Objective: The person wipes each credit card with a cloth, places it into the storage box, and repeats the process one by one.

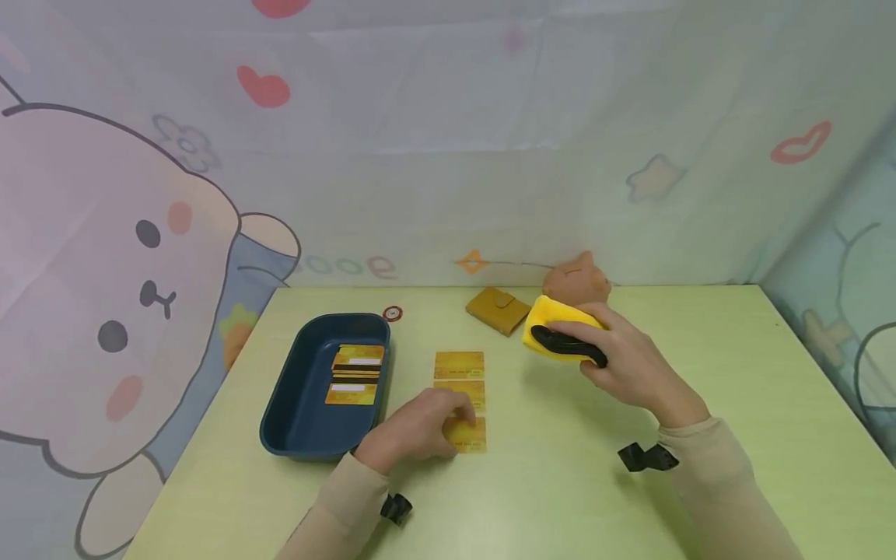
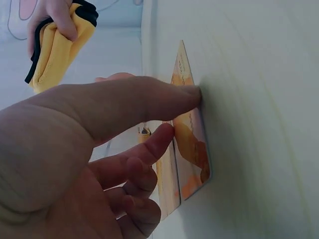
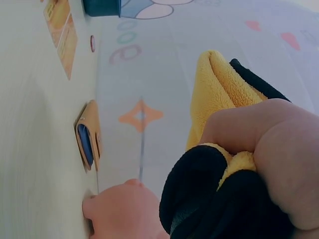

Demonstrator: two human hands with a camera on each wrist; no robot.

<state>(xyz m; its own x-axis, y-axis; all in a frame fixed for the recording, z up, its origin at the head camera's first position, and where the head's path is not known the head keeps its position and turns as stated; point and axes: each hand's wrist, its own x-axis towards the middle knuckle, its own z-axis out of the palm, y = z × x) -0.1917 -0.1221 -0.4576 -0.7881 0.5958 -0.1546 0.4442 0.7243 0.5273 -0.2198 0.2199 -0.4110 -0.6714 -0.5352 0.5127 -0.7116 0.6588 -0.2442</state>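
In the head view, yellow cards (image 1: 459, 365) lie in a column on the table. My left hand (image 1: 418, 426) pinches the nearest card (image 1: 470, 437) across its width, thumb at its near edge and index fingertip at the opposite edge. The left wrist view shows that card (image 2: 192, 144) lying flat, its neighbour alongside. Above the table, my right hand (image 1: 625, 354) grips a folded yellow cloth with black edging (image 1: 544, 315). The plush cloth (image 3: 214, 84) bulges out around the thumb in the right wrist view, and the other fingers are hidden there.
A dark blue tray (image 1: 281, 420) at left holds several yellow cards (image 1: 358, 358). Behind it lies a small red and white disc (image 1: 393, 313). A tan wallet (image 1: 497, 311) and a pinkish-orange pig figure (image 1: 575, 281) sit near the back edge, before a printed curtain (image 1: 434, 187).
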